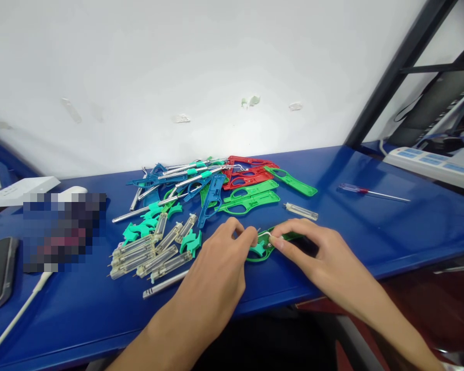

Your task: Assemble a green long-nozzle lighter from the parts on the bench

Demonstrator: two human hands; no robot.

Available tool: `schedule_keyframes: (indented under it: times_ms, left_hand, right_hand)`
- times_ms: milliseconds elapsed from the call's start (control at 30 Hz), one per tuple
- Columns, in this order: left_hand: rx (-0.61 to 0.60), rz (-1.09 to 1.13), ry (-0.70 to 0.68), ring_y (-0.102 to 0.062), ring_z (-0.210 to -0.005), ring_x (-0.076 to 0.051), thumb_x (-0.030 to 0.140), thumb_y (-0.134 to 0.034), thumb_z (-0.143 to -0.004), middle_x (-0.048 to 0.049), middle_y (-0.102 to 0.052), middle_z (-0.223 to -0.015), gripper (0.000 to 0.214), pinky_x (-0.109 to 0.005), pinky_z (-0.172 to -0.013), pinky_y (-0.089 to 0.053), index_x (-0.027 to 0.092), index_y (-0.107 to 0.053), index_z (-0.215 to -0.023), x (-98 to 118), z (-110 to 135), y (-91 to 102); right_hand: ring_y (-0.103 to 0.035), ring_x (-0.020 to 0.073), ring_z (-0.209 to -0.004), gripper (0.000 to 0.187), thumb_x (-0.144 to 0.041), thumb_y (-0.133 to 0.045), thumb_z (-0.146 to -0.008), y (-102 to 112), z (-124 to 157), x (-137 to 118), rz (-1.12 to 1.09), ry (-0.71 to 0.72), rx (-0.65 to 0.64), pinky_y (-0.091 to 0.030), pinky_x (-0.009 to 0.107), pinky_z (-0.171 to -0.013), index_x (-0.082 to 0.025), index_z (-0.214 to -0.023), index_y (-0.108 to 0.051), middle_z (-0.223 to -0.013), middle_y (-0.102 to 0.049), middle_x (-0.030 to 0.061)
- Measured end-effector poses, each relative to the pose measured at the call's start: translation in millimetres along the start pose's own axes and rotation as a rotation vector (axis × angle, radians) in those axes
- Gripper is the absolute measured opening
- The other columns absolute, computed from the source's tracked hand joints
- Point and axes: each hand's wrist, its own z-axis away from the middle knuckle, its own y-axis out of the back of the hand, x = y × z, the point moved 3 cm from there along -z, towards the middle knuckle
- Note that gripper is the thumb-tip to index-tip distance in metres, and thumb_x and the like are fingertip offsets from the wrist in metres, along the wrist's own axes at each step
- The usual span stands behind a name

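Blue table (332, 170): both hands' (220, 257) fingertips grip the green frame (263, 250) lying between them.

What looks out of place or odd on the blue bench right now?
One clear tube lies alone, apart from the tube cluster. A red-handled screwdriver sits far right. Coloured frames are heaped loosely. Nothing looks broken or spilled.

Both forearms are bare right up to the bottom edge of the view, with no sleeve or cuff showing. The left hand (220, 257) and the right hand (313, 247) are ungloved, slim and long-fingered (no ring, watch or band on either wrist), the nails cut short.
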Motion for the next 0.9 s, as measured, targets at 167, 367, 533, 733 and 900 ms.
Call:
schedule_keyframes:
  times_ms: [167,367,533,733,900]
  left_hand:
    - [0.043,0.007,-0.002,-0.062,-0.083,-0.020,-0.003,-0.037,-0.093,-0.0042,-0.058,-0.102,0.033,-0.035,-0.071,-0.047,0.020,-0.059,-0.099,-0.9,-0.2,0.2]
    - [0.063,-0.010,0.011,-0.063,-0.083,-0.020,-0.002,-0.040,-0.092,-0.0042,-0.059,-0.099,0.030,-0.036,-0.073,-0.049,0.019,-0.061,-0.097,-2.2,0.7,0.5]
    - [0.048,-0.051,-0.004,-0.063,-0.082,-0.021,0.002,-0.040,-0.096,-0.0062,-0.059,-0.099,0.030,-0.036,-0.071,-0.050,0.017,-0.065,-0.099,1.0,0.7,2.6]
    - [0.044,-0.062,-0.012,-0.061,-0.084,-0.024,0.016,-0.044,-0.101,-0.0082,-0.058,-0.099,0.021,-0.040,-0.073,-0.052,0.016,-0.065,-0.098,8.4,3.4,6.5]
    - [0.046,0.009,-0.003,-0.062,-0.082,-0.021,0.016,-0.048,-0.102,-0.0058,-0.059,-0.100,0.019,-0.037,-0.072,-0.052,0.017,-0.066,-0.096,5.7,2.7,8.7]
  right_hand:
    - [-0.070,0.0217,-0.101,0.016,-0.041,-0.062,-0.097,0.7,-0.2,-0.6,0.007,0.003,0.005,-0.049,0.035,-0.090,-0.033,-0.091,-0.075,-0.105,-0.079,-0.0038]
    - [-0.070,0.0219,-0.101,0.016,-0.041,-0.063,-0.097,0.9,0.1,-1.3,-0.004,-0.014,0.016,-0.048,0.036,-0.091,-0.032,-0.091,-0.074,-0.105,-0.079,-0.0046]
    - [-0.070,0.0230,-0.100,0.017,-0.042,-0.062,-0.097,1.0,1.0,-1.1,0.030,-0.010,0.043,-0.046,0.038,-0.094,-0.032,-0.090,-0.074,-0.103,-0.079,-0.0047]
    - [-0.071,0.0256,-0.100,0.018,-0.043,-0.062,-0.097,0.3,0.8,-0.7,0.045,-0.014,0.052,-0.048,0.040,-0.090,-0.032,-0.091,-0.075,-0.104,-0.080,-0.0019]
    - [-0.073,0.0265,-0.097,0.020,-0.042,-0.061,-0.098,0.1,0.3,-1.1,0.074,-0.002,0.060,-0.052,0.038,-0.081,-0.031,-0.091,-0.075,-0.104,-0.081,0.0002]
